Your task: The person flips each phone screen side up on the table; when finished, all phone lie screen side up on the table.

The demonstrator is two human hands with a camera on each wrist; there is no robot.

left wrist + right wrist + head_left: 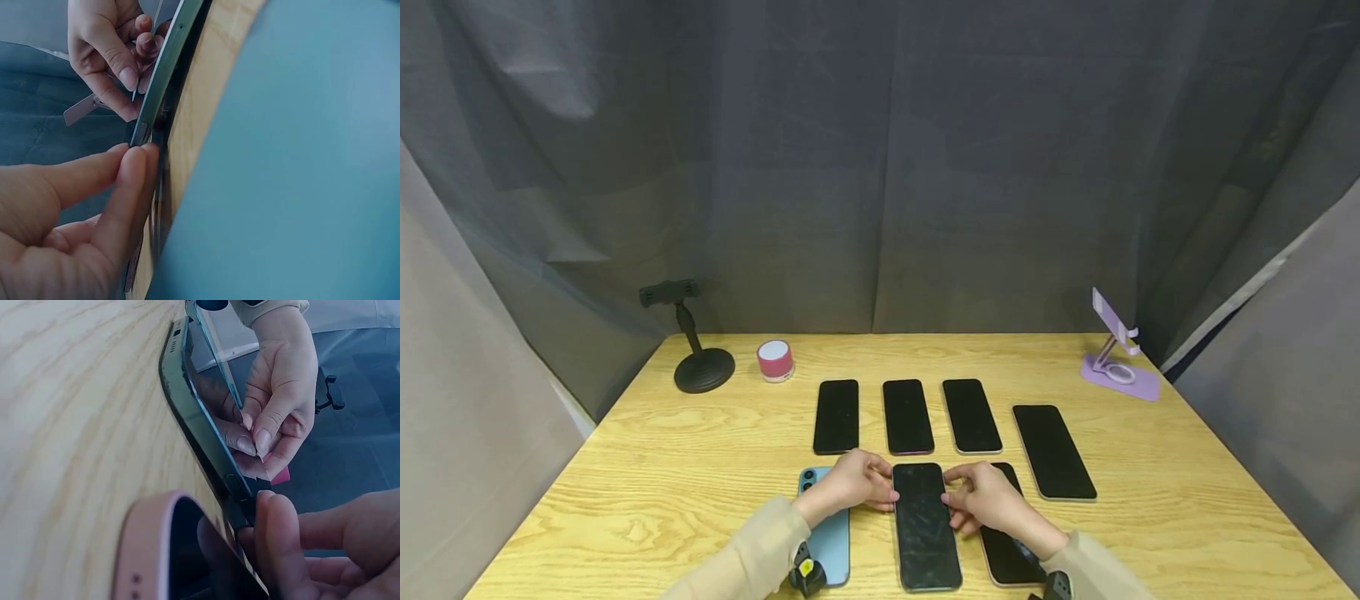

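Note:
A smartphone with a green frame and a black screen (927, 533) lies face up at the front middle of the table. My left hand (859, 481) grips its left edge near the top, thumb and fingertips close together at the side, as the left wrist view shows. Across from it, my right hand (988, 500) holds the right edge with thumb and fingertips. Beneath my left wrist is a light blue phone (831, 550), face down with its cameras at the top. A pink-framed phone (144, 550), screen up, lies partly hidden under my right hand and wrist.
Behind the hands lie several black-screened phones, including one at the far left of the row (837, 417) and one at the right (1054, 452). At the back stand a black phone stand (702, 369), a pink speaker-like cylinder (776, 362) and a purple folding stand (1120, 375).

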